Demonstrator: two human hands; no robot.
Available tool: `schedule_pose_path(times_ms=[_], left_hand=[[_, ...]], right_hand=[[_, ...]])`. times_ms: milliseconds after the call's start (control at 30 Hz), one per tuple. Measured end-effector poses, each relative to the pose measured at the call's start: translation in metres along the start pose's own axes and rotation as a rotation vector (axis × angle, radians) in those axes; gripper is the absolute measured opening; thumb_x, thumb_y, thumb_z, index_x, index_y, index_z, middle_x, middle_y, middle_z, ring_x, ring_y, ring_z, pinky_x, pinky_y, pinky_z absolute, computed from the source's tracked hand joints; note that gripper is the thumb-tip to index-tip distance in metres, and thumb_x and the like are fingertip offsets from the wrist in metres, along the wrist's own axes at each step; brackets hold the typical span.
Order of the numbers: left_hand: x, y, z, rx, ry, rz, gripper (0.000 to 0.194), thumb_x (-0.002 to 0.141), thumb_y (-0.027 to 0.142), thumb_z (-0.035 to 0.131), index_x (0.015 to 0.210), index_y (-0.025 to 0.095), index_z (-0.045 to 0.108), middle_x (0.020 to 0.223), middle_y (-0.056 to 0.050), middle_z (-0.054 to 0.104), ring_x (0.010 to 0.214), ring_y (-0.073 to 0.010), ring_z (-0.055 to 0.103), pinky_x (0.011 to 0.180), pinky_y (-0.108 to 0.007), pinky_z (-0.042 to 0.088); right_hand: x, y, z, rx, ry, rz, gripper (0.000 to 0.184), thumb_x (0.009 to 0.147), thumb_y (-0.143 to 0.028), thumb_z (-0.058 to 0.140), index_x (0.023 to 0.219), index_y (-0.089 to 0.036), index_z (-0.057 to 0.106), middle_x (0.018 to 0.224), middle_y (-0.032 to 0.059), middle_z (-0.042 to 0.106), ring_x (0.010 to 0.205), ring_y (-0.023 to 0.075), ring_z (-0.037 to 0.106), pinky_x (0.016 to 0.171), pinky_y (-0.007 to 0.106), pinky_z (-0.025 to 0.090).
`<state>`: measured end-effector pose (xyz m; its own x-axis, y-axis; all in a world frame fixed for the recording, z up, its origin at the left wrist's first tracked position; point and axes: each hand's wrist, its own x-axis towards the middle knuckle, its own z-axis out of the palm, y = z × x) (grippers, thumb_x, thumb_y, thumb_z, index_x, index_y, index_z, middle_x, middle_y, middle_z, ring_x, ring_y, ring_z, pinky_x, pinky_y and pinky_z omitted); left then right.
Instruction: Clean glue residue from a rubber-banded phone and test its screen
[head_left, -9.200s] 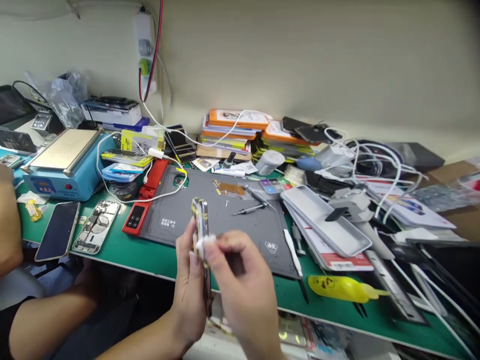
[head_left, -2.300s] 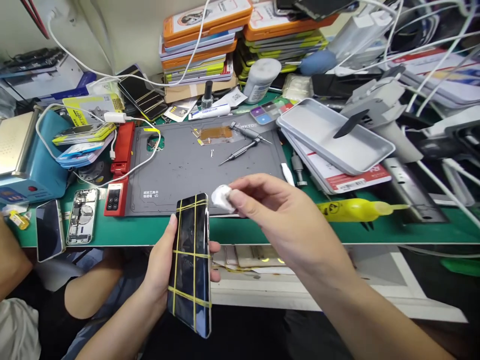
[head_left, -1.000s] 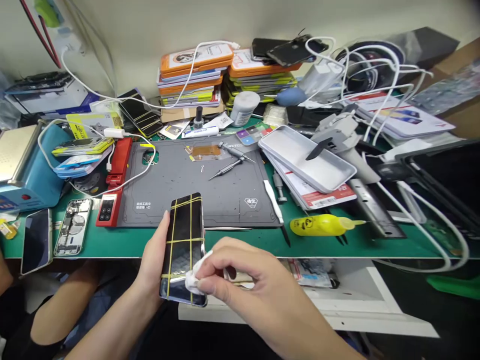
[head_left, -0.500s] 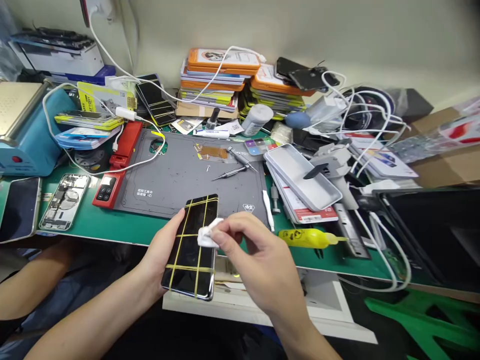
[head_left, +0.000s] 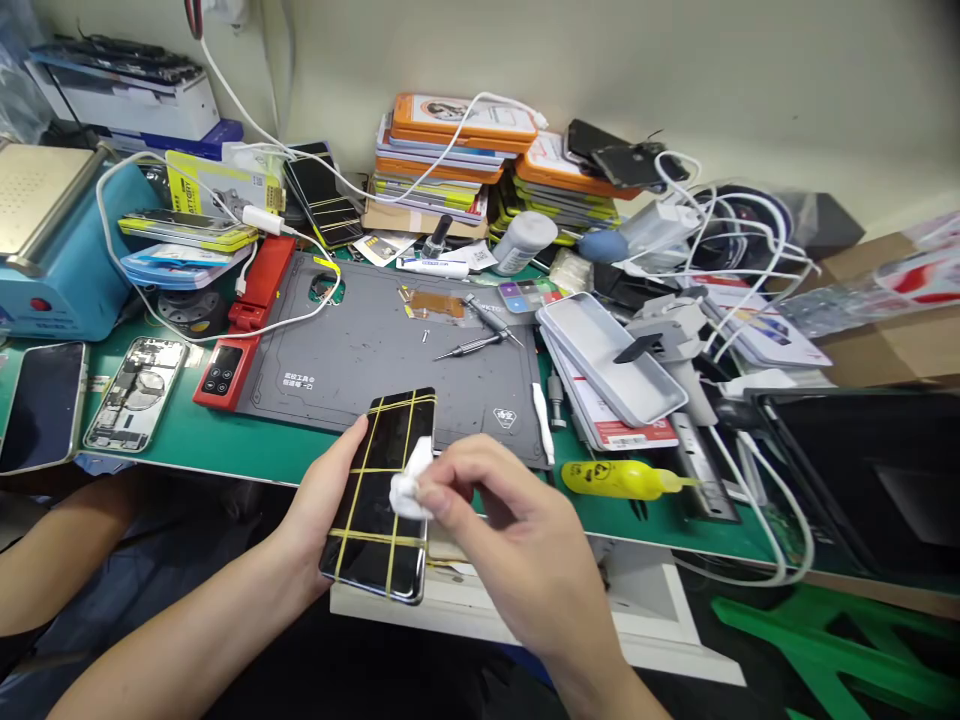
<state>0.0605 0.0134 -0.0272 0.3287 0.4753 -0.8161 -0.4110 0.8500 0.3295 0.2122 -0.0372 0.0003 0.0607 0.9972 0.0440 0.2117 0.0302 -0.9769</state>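
Note:
My left hand (head_left: 322,500) is closed around the left side of a black smartphone (head_left: 365,510), held tilted in front of the bench edge. Yellow rubber bands (head_left: 375,469) cross the phone's dark glass lengthwise and crosswise. Between the thumb and fingers of my right hand (head_left: 510,525) a crumpled white tissue (head_left: 411,490) is pinched. It lies over the right half of the phone's glass and looks to be touching it. The phone's right edge is partly hidden by the tissue and my right fingers.
A grey work mat (head_left: 360,340) with screwdrivers (head_left: 480,340) lies on the green bench. To the right are a yellow bottle (head_left: 611,479) and a white tray (head_left: 611,360). An opened phone (head_left: 136,393) lies left. A drawer (head_left: 637,620) juts out below. Another person's arm (head_left: 67,550) is at left.
My right hand has moved the tissue slightly down and left over the phone's glass, and the tissue's shape has shifted. The view has swung a little left.

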Motion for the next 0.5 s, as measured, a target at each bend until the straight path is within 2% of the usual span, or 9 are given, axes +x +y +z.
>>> schedule_pose_path(times_ms=[100,233,400,500], left_hand=[[-0.001,0.0,-0.001,-0.012,-0.042,-0.028,0.04,0.093,0.054,0.065,0.084,0.016,0.07,0.073,-0.003,0.068,0.06,-0.012,0.062,0.054,-0.022,0.054],[0.0,0.002,0.002,-0.037,0.013,0.012,0.033,0.093,0.049,0.067,0.089,0.017,0.071,0.078,-0.003,0.072,0.063,-0.012,0.066,0.059,-0.022,0.058],[-0.001,0.008,0.005,0.028,0.047,0.002,0.049,0.094,0.061,0.057,0.085,0.015,0.071,0.063,-0.005,0.067,0.049,-0.0132,0.06,0.046,-0.022,0.049],[-0.001,0.008,0.006,0.078,0.076,0.028,0.054,0.093,0.065,0.055,0.087,0.014,0.073,0.063,-0.007,0.069,0.047,-0.0158,0.061,0.044,-0.024,0.049]], right_hand=[[-0.003,0.001,0.003,0.03,-0.019,-0.036,0.011,0.097,-0.027,0.074,0.085,-0.029,0.074,0.085,-0.0032,0.066,0.079,0.0112,0.062,0.07,0.022,0.05],[0.0,0.003,0.003,-0.01,0.055,0.01,0.014,0.097,-0.025,0.071,0.083,-0.026,0.073,0.087,-0.0016,0.066,0.08,0.0119,0.061,0.073,0.023,0.05],[-0.017,-0.006,0.002,0.16,-0.111,0.029,0.015,0.097,-0.029,0.074,0.083,-0.025,0.073,0.082,-0.0008,0.065,0.075,0.0129,0.062,0.066,0.024,0.05],[-0.023,-0.009,0.001,0.142,-0.079,0.014,0.01,0.095,-0.027,0.077,0.085,-0.027,0.075,0.082,-0.0007,0.066,0.075,0.0133,0.063,0.065,0.024,0.05]])
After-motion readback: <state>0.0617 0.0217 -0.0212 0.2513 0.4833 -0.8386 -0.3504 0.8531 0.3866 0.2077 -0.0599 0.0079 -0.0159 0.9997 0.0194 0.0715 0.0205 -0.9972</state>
